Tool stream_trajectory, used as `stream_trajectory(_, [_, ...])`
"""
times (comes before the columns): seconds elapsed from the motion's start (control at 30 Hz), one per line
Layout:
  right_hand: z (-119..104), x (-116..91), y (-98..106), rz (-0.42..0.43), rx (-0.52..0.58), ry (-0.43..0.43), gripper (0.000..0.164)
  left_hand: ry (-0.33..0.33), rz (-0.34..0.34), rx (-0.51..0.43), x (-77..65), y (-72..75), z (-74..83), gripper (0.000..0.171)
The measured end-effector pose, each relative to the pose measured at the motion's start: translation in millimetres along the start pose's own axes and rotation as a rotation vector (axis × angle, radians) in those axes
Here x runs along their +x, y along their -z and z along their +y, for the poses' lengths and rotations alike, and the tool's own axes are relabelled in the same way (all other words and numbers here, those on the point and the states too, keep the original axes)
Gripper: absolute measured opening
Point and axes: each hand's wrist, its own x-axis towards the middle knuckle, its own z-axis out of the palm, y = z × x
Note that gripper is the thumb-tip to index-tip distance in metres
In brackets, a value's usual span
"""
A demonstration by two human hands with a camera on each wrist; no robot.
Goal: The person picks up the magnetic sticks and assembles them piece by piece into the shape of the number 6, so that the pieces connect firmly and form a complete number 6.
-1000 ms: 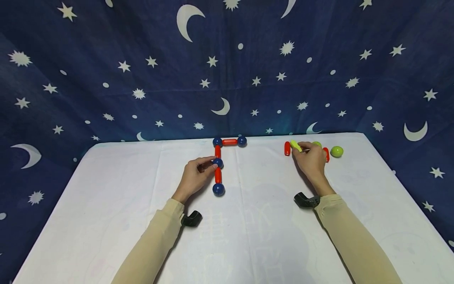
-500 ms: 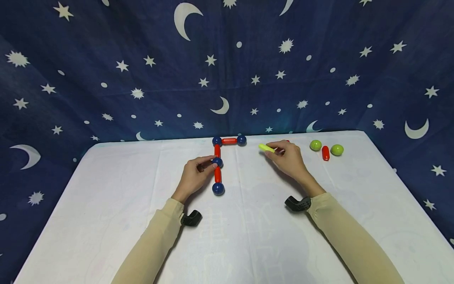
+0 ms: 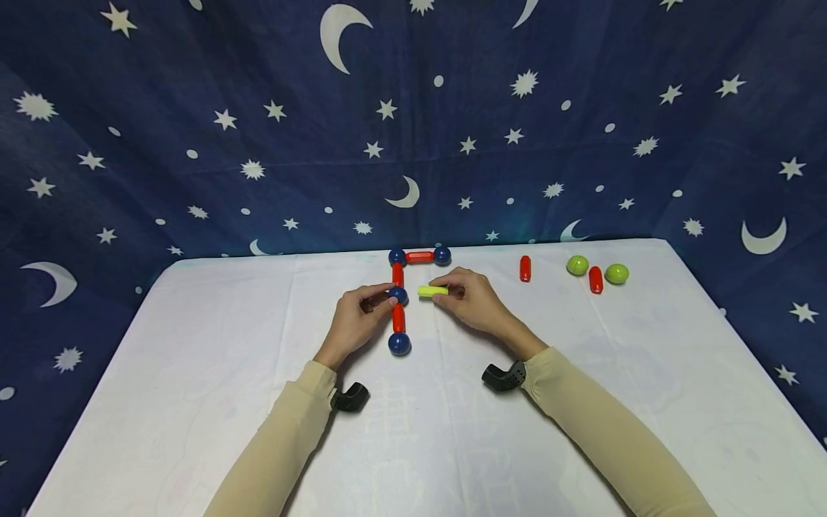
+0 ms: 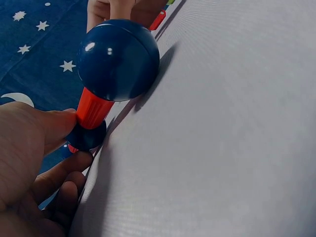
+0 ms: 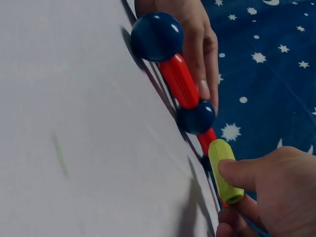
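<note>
Nearest is the blue end ball point(image 3: 399, 345) of a red-and-blue chain point(image 3: 398, 319) on the white table point(image 3: 194, 373); a bit farther up, the left hand point(image 3: 354, 319) is pinching the middle blue ball point(image 3: 399, 295); the right hand point(image 3: 477, 301) has a yellow rod point(image 3: 426, 291) pinched just beside that ball, not touching; can't really tell if the rod's off the table; way back sit two loose red rods point(image 3: 525, 268) and two green balls point(image 3: 578, 265), then the starry curtain point(image 3: 426, 129).
</note>
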Motion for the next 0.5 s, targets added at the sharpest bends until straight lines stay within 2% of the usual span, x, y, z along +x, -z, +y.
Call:
stream_trajectory(0.17, [-3,2,-10,-0.031,0.007,0.002,0.024,-0.004,0.001,0.005,0.0,0.0,0.4,0.032])
stream_trajectory(0.33, [-2,3,-17,0.005,0.045,0.05,0.023,-0.002,-0.002,0.0,-0.2,0.2,1.2,0.033])
stream_trajectory(0.5, [0,2,-20,0.033,0.088,0.037,0.023,0.003,-0.006,-0.002,0.1,0.0,1.1,0.033])
